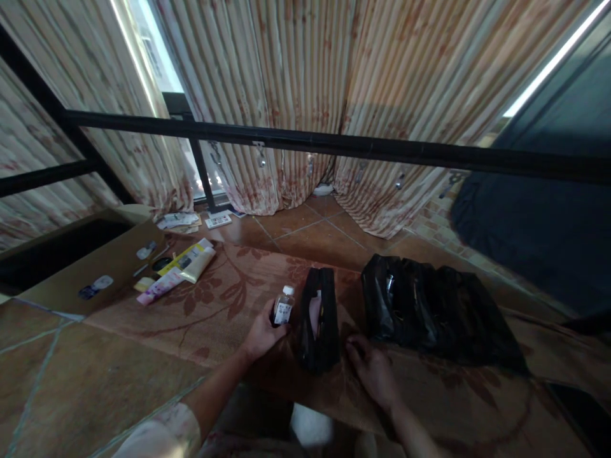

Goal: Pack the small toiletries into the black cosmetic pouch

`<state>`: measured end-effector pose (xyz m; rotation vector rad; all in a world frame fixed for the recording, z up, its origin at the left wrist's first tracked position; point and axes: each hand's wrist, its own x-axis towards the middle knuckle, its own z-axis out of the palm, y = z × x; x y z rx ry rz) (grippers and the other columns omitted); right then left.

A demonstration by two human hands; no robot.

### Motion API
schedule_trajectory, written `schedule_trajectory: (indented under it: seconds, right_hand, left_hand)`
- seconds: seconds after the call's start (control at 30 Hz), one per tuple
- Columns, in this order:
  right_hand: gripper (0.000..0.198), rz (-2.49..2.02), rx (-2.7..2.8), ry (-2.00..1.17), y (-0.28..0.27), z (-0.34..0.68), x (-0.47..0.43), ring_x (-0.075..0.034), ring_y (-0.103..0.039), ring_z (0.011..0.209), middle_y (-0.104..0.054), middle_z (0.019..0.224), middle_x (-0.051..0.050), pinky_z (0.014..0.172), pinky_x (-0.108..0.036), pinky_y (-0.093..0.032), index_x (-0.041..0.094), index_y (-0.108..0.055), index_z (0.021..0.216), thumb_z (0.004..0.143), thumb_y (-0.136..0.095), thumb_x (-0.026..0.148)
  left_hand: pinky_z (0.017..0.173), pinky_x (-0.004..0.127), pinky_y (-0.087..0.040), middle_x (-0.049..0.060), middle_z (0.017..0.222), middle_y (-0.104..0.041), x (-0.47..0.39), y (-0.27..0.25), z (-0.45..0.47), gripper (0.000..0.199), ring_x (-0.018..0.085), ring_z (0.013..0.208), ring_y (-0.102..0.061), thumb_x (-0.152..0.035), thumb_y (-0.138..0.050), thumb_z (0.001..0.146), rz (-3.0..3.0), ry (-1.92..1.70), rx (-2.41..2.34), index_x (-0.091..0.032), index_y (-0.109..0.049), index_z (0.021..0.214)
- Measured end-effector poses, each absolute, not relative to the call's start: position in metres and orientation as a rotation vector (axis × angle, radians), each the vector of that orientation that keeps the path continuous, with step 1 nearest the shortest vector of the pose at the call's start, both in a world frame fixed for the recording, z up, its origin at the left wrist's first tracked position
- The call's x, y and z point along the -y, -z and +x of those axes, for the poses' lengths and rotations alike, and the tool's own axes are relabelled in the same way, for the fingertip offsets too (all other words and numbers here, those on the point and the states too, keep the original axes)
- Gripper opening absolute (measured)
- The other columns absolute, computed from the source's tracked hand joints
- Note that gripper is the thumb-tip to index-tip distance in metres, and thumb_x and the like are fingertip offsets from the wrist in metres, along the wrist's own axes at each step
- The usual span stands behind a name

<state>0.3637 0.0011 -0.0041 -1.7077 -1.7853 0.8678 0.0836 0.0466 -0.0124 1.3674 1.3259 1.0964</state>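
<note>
A small bottle (282,312) with a white cap and a printed label is tilted slightly in my left hand (263,334), which closes around its lower part. Just to its right stands a narrow black pouch (309,346), its top open, with something pinkish-white showing inside. My right hand (372,369) rests on the patterned cloth (229,305) by the pouch's right side. Its fingers are curled inward, and whatever they may hold is hidden. Whether those fingertips touch the pouch I cannot tell.
A larger black bag (443,318) with several compartments lies to the right. Tubes (167,283) and small containers lie at the left beside an open cardboard box (109,273). A black metal bar (305,141) crosses ahead of the curtains (286,70). A dark flat object (580,407) sits at the right edge.
</note>
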Motion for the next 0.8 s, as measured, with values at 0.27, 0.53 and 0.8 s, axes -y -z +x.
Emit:
schedule_trajectory:
  seconds: [0.27, 0.53, 0.8]
  right_hand:
    - [0.035, -1.797, 1.707, -0.682, 0.025, 0.341, 0.038, -0.027, -0.066, 0.102, -0.069, 0.114, -0.011, 0.088, -0.039, -0.05, 0.02, -0.065, 0.105, 0.088, -0.044, 0.043]
    - [0.043, -1.78, 1.823, -0.678, 0.022, 0.329, 0.046, -0.032, -0.061, 0.11, -0.067, 0.116, -0.014, 0.095, -0.043, -0.047, 0.02, -0.067, 0.107, 0.076, -0.06, 0.049]
    - [0.041, -1.836, 1.826, -0.462, 0.017, 0.309, 0.049, -0.031, -0.06, 0.103, -0.066, 0.108, -0.015, 0.09, -0.042, -0.046, 0.016, -0.063, 0.107, 0.083, -0.056, 0.049]
  left_hand:
    - [0.084, 0.031, -0.048, 0.005, 0.104, -0.066, -0.043, 0.014, 0.083, 0.064, 0.02, 0.093, -0.062, -0.018, -0.073, 0.064, 1.435, -1.081, -1.235, -0.018, -0.048, 0.123]
    - [0.088, 0.034, -0.047, 0.006, 0.109, -0.065, -0.038, 0.014, 0.082, 0.065, 0.022, 0.098, -0.062, -0.015, -0.07, 0.065, 1.487, -1.083, -1.28, -0.021, -0.047, 0.126]
    - [0.092, 0.034, -0.047, 0.007, 0.116, -0.063, -0.039, 0.017, 0.081, 0.065, 0.02, 0.103, -0.061, -0.013, -0.066, 0.068, 1.526, -1.151, -1.24, -0.02, -0.044, 0.128]
